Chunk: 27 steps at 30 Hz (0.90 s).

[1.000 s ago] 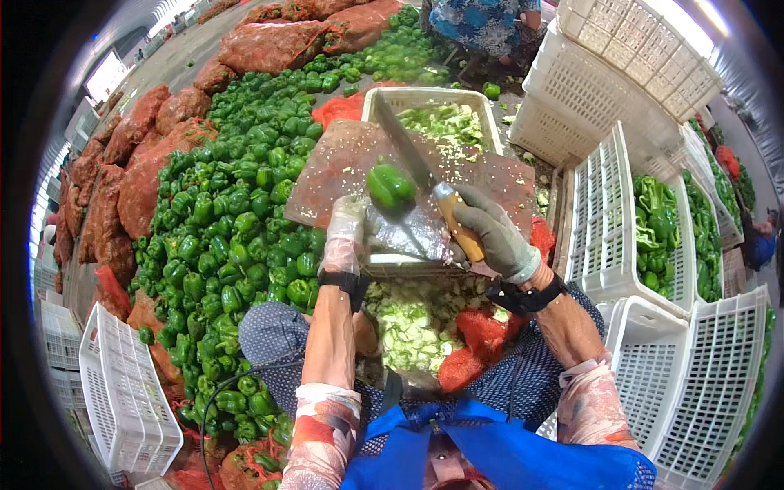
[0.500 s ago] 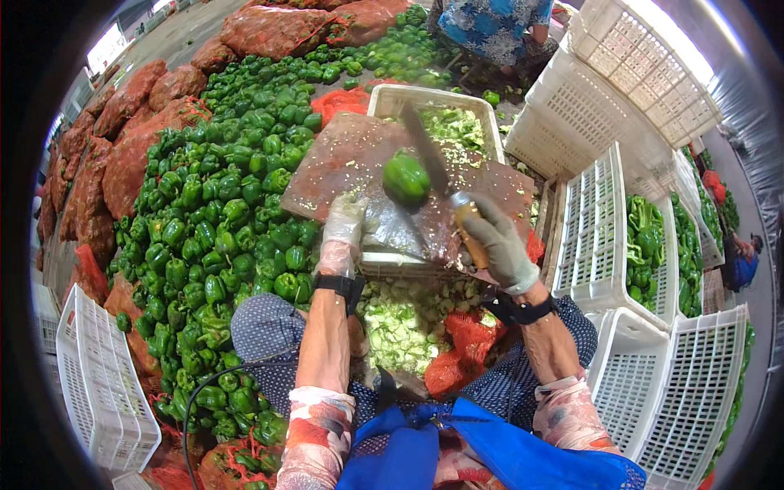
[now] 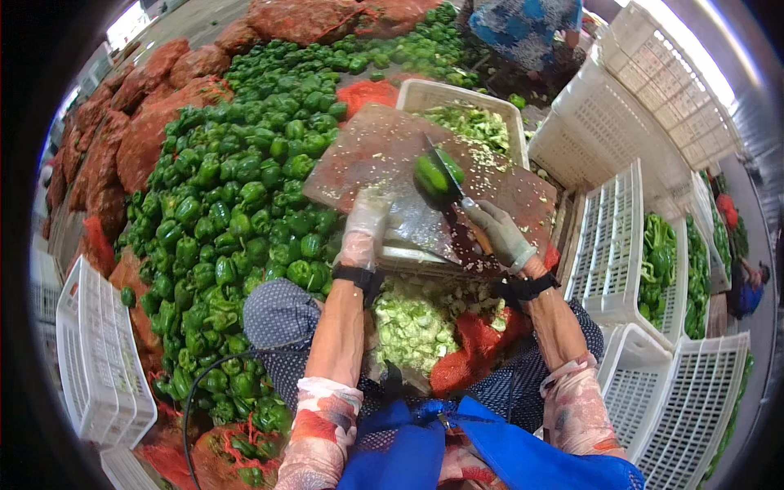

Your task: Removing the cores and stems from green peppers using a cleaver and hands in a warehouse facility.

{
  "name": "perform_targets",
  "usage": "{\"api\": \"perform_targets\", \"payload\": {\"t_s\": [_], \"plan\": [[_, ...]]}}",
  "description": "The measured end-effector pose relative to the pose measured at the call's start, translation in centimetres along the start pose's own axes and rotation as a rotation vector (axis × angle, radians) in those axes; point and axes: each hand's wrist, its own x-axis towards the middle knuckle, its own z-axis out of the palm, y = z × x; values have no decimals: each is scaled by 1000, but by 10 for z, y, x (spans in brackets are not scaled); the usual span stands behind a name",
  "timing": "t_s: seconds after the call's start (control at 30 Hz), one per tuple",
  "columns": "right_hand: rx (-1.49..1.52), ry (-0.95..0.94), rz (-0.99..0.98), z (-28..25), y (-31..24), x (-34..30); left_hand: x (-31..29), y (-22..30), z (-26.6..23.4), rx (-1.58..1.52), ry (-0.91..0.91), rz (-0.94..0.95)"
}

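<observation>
My right hand [image 3: 500, 235], in a pale glove, is closed round the wooden handle of a large knife [image 3: 448, 173]. The knife's blade crosses a green bell pepper [image 3: 432, 174] on the brown cutting board [image 3: 347, 159]; whether it has cut in is not clear. At the board's near left edge lies my left hand [image 3: 366, 219], in a thin see-through glove. Its fingers look loosely stretched out, slightly blurred, with nothing visible in them, apart from the pepper. Pale scraps are scattered over the board.
A white crate [image 3: 519, 135] with green scraps stands behind the board; more scraps [image 3: 412, 327] lie below it beside red netting [image 3: 474, 351]. A big heap of bell peppers [image 3: 237, 188] spreads leftward, near full red mesh sacks [image 3: 155, 147]. White crates [image 3: 608, 245] stand right; another person [image 3: 527, 33] is beyond.
The knife has swung from beside the pepper to across it, my right hand turning with it. The whole view has shifted, moving the board rightward in the picture.
</observation>
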Motion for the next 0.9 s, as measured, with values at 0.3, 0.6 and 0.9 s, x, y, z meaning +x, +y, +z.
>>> {"api": "perform_targets", "payload": {"t_s": [0.3, 0.6, 0.9], "plan": [[107, 160, -59, -5, -63, -21, -13, 28, -32, -78, 81, -65], [-139, 8, 41, 0, 24, 36, -27, 34, -8, -35, 17, -34], [-511, 152, -505, -42, 4, -21, -47, 8, -10, -11, -3, -15]]}}
